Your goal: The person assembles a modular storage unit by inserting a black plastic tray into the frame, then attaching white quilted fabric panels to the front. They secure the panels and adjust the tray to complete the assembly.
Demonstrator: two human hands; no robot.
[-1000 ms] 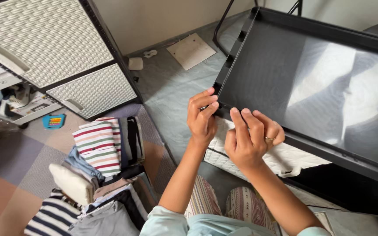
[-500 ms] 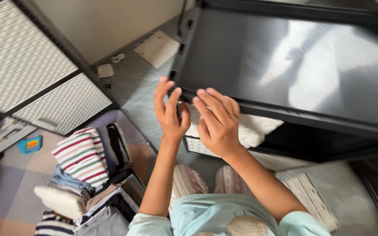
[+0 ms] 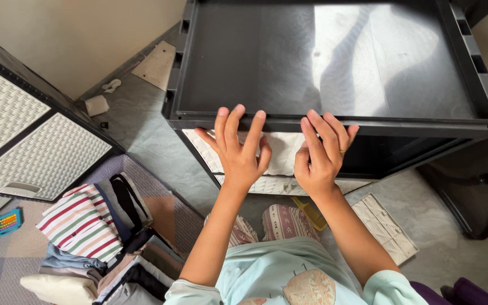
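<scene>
Both hands touch the level, crosswise, seemingly black tray.

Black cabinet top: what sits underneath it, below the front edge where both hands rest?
Below the black cabinet top, white quilted fabric fills the left and middle of the opening. The left hand and right hand cover part of it. The right side is dark; its contents cannot be made out.

A black plastic shelf unit stood on the grey floor, its flat, rimmed top tray level and sunlit at centre, slotted side rails running near to far, white panels below.
</scene>
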